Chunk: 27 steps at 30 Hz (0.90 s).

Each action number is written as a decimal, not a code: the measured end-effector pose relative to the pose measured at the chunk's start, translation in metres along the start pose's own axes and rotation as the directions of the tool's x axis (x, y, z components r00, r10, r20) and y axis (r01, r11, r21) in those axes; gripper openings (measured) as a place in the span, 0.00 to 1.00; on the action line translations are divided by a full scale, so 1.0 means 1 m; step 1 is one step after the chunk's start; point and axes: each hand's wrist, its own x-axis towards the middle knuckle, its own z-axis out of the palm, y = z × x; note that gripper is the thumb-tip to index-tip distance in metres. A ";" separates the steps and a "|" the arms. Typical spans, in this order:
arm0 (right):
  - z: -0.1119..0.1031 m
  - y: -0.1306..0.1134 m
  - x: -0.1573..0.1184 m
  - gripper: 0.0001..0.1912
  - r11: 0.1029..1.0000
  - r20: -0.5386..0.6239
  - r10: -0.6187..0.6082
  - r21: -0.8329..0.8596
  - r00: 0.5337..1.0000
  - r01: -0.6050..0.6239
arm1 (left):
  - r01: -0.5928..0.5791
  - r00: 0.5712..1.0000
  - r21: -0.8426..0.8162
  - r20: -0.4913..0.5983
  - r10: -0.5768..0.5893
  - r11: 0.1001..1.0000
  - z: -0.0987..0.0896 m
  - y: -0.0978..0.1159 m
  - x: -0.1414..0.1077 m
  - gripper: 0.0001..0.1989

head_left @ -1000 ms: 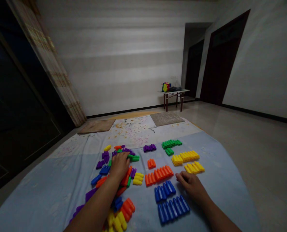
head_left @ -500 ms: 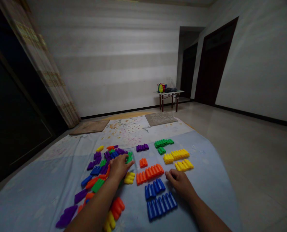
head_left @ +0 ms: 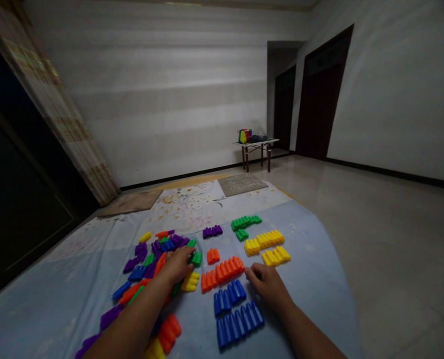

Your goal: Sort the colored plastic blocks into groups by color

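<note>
Nearest me, the blue rows [head_left: 240, 324] lie side by side on the cloth [head_left: 195, 341], in line, probably so that one colour stays together. Just beyond, my right hand [head_left: 269, 284] rests between them and the yellow rows [head_left: 276, 256], fingers loosely curled in, nothing showing in them; I take it to be idling, clear of the other hand's reach. The orange row [head_left: 231, 269] ends beside its fingertips.

Across from it, my left hand [head_left: 179, 264] bends over the mixed pile [head_left: 137, 273], by the green pieces [head_left: 197, 259] and yellow pieces [head_left: 191, 282]. I cannot tell whether its fingers grasp anything; the bent wrist suggests picking from above.

Farther up sit the purple row [head_left: 212, 231] and green rows [head_left: 246, 222], spaced apart, I judge, to keep colours distinct. Beyond are two mats [head_left: 242, 185], then a side table [head_left: 274, 140] bearing a colourful bundle [head_left: 244, 135]. I can read no brand, label or writing.
</note>
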 end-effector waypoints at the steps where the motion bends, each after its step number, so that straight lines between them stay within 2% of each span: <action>1: -0.001 -0.001 0.000 0.18 1.000 -0.002 -0.001 -0.001 1.000 0.001 | -0.001 1.000 0.002 0.004 0.001 1.000 0.000 0.001 0.002 0.25; 7: -0.001 -0.004 0.000 0.17 0.999 -0.027 0.016 0.028 1.000 -0.015 | 0.021 1.000 -0.015 -0.003 -0.021 1.000 -0.006 0.002 0.006 0.21; 10: 0.001 -0.004 0.001 0.17 0.999 -0.041 0.034 0.014 0.999 -0.034 | 0.004 0.999 -0.064 -0.048 -0.007 0.998 -0.012 0.013 0.013 0.23; 13: 0.001 -0.005 0.002 0.16 0.999 -0.045 0.047 -0.008 0.998 -0.047 | -0.043 0.996 -0.125 -0.083 0.033 0.991 -0.018 0.043 0.026 0.23; 16: 0.001 -0.007 0.002 0.16 0.998 -0.045 0.061 -0.011 0.997 -0.062 | -0.104 0.989 -0.150 -0.120 0.086 0.983 -0.020 0.087 0.043 0.23; 21: 0.003 -0.006 0.003 0.15 0.998 -0.059 0.062 -0.014 0.996 -0.063 | -0.134 0.982 -0.082 -0.147 0.121 0.988 -0.008 0.154 0.072 0.21; 24: 0.004 -0.005 0.004 0.15 0.998 -0.065 0.064 -0.018 0.996 -0.065 | -0.119 0.981 -0.015 -0.153 0.115 0.993 0.005 0.177 0.086 0.22; 27: 0.004 -0.005 0.004 0.14 0.998 -0.067 0.066 -0.018 0.996 -0.067 | -0.102 0.984 0.045 -0.144 0.108 0.994 0.018 0.189 0.094 0.21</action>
